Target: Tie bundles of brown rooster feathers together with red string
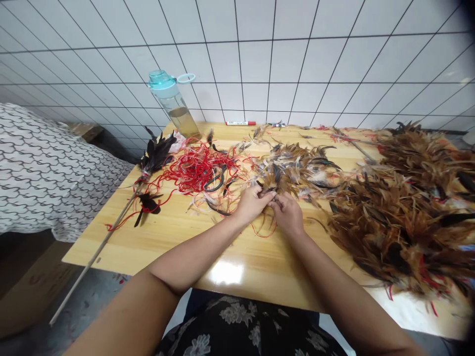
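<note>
Head view: both hands met near the middle of the wooden table [156, 242]. Left hand [251, 203] and right hand [287, 213] touched each other, fingers curled together and pinched on a small bunch of brown feathers [276, 184] at the near edge of a loose feather heap [297, 163]. Red string tangle [196, 168] lay just left of the hands. Large feather pile [408, 217] covered the right side. Water bottle [174, 105] stood at the far edge; a thin stick [96, 252] overhung the left edge.
</note>
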`<state>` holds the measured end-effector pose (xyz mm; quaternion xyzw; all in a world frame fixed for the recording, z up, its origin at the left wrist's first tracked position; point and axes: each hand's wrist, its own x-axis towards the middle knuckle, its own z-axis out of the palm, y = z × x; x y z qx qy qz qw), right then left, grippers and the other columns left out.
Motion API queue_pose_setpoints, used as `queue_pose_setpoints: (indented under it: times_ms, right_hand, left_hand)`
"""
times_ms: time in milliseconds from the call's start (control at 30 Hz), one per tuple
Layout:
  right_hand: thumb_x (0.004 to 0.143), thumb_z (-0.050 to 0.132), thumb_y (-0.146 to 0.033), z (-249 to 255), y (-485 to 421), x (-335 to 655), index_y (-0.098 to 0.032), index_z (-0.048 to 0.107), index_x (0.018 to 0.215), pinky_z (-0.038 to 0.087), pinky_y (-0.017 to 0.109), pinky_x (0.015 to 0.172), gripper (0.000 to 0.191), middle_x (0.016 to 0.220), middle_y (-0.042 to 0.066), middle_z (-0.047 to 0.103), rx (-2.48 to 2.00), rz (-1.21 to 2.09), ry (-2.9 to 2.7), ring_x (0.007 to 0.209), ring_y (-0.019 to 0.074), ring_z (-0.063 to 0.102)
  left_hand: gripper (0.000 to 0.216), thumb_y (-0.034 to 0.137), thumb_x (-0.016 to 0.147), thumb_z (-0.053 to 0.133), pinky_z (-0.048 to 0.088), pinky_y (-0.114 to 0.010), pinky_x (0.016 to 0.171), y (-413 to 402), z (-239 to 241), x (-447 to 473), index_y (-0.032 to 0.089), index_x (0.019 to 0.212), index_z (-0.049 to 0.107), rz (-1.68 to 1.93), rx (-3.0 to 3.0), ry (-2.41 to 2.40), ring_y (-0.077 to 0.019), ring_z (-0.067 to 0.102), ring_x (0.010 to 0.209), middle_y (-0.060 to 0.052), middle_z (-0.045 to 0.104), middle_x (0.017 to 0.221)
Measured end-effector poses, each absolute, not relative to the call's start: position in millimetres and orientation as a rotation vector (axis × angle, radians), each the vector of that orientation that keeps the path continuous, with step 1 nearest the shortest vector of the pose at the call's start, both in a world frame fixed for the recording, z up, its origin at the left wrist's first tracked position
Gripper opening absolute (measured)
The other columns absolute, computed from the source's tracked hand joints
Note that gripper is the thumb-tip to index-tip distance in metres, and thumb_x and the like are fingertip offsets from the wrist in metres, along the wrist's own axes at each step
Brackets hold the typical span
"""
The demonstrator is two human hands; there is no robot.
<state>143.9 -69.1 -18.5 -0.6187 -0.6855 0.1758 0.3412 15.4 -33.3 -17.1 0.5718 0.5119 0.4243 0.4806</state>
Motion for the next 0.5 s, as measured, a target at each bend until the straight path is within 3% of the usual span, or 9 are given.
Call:
queue_pose_setpoints:
  times_ms: [167,500]
  right_hand:
    - [0.088,0.045,-0.023,-17,-73,142,-0.022,0.063,0.077,0.032,0.027,0.057,0.021,0.076,0.004,0.052,-1.664,0.343,-1.794,0.072,0.0172,0.049]
    - [0.086,0.039,-0.021,-20,-69,145,-0.021,0.047,0.062,0.032,0.028,0.060,0.026,0.070,0.002,0.045,-1.592,0.411,-1.689,0.069,0.0163,0.046]
  left_hand:
    - [0.027,0.039,0.069,0.067,0.038,-0.021,0.053,-38,-14,20,0.013,0.063,0.061,1.065,1.445,1.266,-0.0107,0.050,0.058,0.001,0.055,0.057]
    - [0.020,0.033,0.075,0.064,0.044,-0.023,0.060,-42,-5,22,0.014,0.074,0.066,1.072,1.570,1.181,-0.0138,0.057,0.066,-0.003,0.065,0.070]
